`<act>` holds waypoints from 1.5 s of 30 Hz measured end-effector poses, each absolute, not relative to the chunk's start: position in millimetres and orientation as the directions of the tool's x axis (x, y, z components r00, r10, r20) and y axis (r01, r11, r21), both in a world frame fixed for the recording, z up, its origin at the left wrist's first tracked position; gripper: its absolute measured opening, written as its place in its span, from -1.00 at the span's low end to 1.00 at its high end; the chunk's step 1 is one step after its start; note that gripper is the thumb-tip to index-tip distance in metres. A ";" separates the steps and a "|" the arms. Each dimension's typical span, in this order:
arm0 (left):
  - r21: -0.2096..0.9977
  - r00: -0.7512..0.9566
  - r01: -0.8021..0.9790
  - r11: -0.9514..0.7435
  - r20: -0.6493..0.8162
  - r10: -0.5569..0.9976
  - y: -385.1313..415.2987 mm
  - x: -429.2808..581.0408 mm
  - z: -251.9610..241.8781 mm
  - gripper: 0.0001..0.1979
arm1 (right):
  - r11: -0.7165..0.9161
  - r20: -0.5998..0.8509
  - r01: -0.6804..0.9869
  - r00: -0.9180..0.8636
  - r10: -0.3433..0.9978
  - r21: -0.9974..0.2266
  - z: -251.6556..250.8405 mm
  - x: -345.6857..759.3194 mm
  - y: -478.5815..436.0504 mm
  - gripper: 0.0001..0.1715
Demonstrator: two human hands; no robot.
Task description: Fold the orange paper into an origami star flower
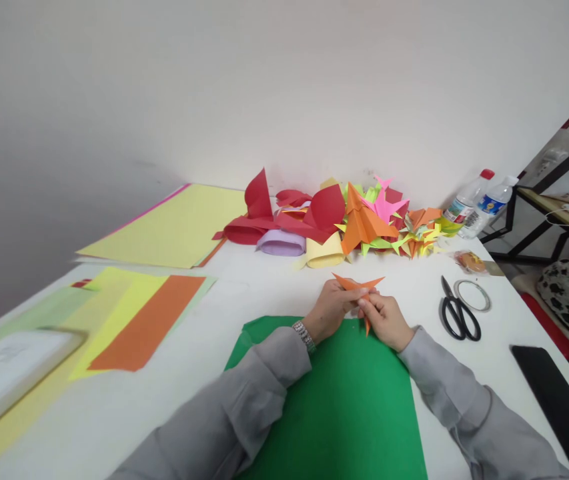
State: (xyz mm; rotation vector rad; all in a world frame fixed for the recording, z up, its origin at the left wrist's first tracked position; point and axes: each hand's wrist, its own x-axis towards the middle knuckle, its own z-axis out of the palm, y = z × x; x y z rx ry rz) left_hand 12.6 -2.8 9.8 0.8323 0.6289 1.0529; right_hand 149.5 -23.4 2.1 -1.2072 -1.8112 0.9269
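Note:
Between both hands is a small orange folded paper piece [365, 285], with two pointed wings spreading at the top and one point hanging down. My left hand [331, 310] pinches it from the left, thumb across its middle. From the right, my right hand [383, 319] grips it near the lower point, fingers closed. Parts of the folds are hidden behind the fingers. Beneath the hands lies a large green paper sheet [349, 400] on the white table [189, 413].
A pile of folded paper shapes [364, 220] lies by the wall. At right are black-handled scissors [458, 317], a tape roll [473, 295], two bottles [489, 205] and a black flat object [557, 407]. Colored paper sheets [149, 323] and a white box [14, 373] sit left.

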 end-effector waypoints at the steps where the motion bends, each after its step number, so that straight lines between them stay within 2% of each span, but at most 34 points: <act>1: 0.834 0.373 -0.487 0.259 -0.069 0.925 -2.7 12.3 10.0 -0.78 | 0.256 0.162 0.370 -0.266 0.950 -0.893 2.6 148.7 -23.8 -0.43; 5: 0.832 0.332 -0.488 0.264 -0.102 0.938 -1.8 11.3 10.4 -0.76 | 0.104 0.020 0.262 -0.303 0.953 -0.959 4.0 147.1 -24.4 -0.39; 13: 0.868 0.246 -0.449 0.212 -0.108 0.963 -1.6 13.4 9.0 -0.72 | 0.019 -0.038 0.172 -0.322 0.946 -0.985 1.6 147.7 -23.2 -0.40; 19: 0.893 0.188 -0.412 0.180 -0.110 0.976 -1.4 16.0 4.9 -0.73 | 0.056 0.002 0.179 -0.287 0.958 -0.982 3.0 145.7 -24.5 -0.37; 24: 0.842 0.230 -0.488 0.229 -0.129 0.965 -2.7 16.0 8.4 -0.73 | 0.076 0.026 0.169 -0.278 0.960 -0.983 4.8 145.2 -24.4 -0.36; 29: 0.849 0.297 -0.478 0.225 -0.084 0.951 -3.3 13.8 11.1 -0.75 | 0.012 -0.035 0.166 -0.277 0.960 -0.986 4.4 145.7 -24.7 -0.37; 33: 0.867 0.286 -0.448 0.220 -0.094 0.954 -3.5 12.4 11.3 -0.75 | 0.012 -0.038 0.173 -0.285 0.958 -0.985 4.8 145.7 -25.6 -0.37; 45: 0.828 0.311 -0.508 0.239 -0.083 0.947 -1.1 12.4 8.5 -0.72 | 0.048 -0.008 0.178 -0.300 0.954 -0.983 4.5 145.4 -25.2 -0.34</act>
